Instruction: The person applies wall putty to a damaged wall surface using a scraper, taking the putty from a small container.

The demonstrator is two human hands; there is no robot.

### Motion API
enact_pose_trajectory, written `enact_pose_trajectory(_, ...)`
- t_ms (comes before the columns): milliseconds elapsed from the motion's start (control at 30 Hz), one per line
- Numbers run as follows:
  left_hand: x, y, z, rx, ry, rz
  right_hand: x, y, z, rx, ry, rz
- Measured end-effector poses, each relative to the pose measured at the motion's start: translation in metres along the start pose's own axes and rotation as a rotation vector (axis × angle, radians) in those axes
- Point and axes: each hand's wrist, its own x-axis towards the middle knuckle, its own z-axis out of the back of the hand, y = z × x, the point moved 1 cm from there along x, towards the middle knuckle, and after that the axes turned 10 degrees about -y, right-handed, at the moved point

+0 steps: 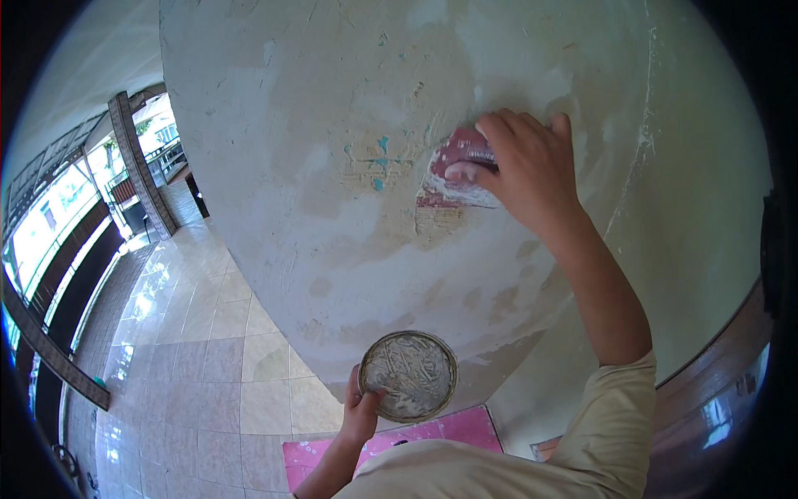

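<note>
My right hand (532, 162) grips a dark red putty scraper (457, 170), its face smeared with white paste. The scraper lies against the wall (332, 249), beside a patch of rough marks with bits of turquoise showing. Low in front of me, my left hand (363, 407) holds a round tub (455, 374) by its left rim, thumb over the edge. Greyish-white filler (407, 374) coats the inside of the tub. The fingers under the tub are hidden.
A pink sheet (457, 428) with white spatters lies on the floor at the wall's foot. Tiled floor (199, 374) stretches left toward a pillar (141, 166) and a fence. A wall corner runs down on the right, with a brown wooden surface (706, 399) at the lower right.
</note>
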Motion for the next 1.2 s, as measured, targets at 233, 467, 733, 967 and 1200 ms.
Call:
enact_pose_trajectory(233,0.001,0.002,0.002,0.029,0.0,-0.015,0.0,0.007,0.009,0.027,0.0,-0.011)
enact_pose_trajectory(467,0.001,0.002,0.002,0.047,-0.019,-0.041,0.001,0.009,0.009,0.031,0.047,-0.035)
enact_pose_trajectory(733,0.001,0.002,0.003,0.048,-0.001,-0.039,0.002,0.005,0.002,0.014,0.049,-0.053)
enact_pose_trajectory(967,0.001,0.005,0.005,0.031,-0.031,-0.014,0.001,0.016,0.016,-0.021,0.088,-0.05)
enact_pose_trajectory(1200,0.002,0.006,0.006,0.012,-0.058,0.009,0.001,0.008,0.002,-0.012,0.085,-0.085)
